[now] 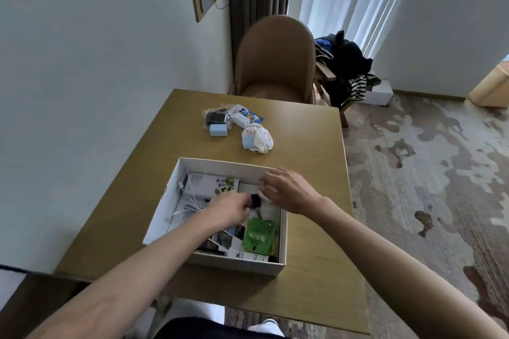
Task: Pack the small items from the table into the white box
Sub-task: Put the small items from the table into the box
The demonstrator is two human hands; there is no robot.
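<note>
Fingers [242, 205] of left hand [230, 210] curled, pinching a small black piece [254, 200] inside the box [271, 267], toward the right of its middle. Right hand [289, 191] reaches in over the far right corner. Its fingers [265, 180] bend down onto something white; grip or mere touch, cannot tell. Hands nearly meet over the black piece.

Box: white, open-topped, on the counter [316, 278] toward the near edge. Contents: green packet [259, 235] at near right, white tube [248, 256] along the near wall, photos [227, 238] beside the left wrist, white cable [188, 205] tangled at left, printed card [212, 184] at far left.

Unpacked on the counter, beyond the box:
- blue block [218, 130]
- clear bag [216, 118] with something dark inside, touching the block
- white case [241, 120] just beside the bag
- blue wrapper [254, 115] partly behind the case
- white cloth bundle [257, 140], nearest the box but apart from it

Chair [275, 58] stands at the counter's far end. Clothes [347, 63] heaped to its right.
</note>
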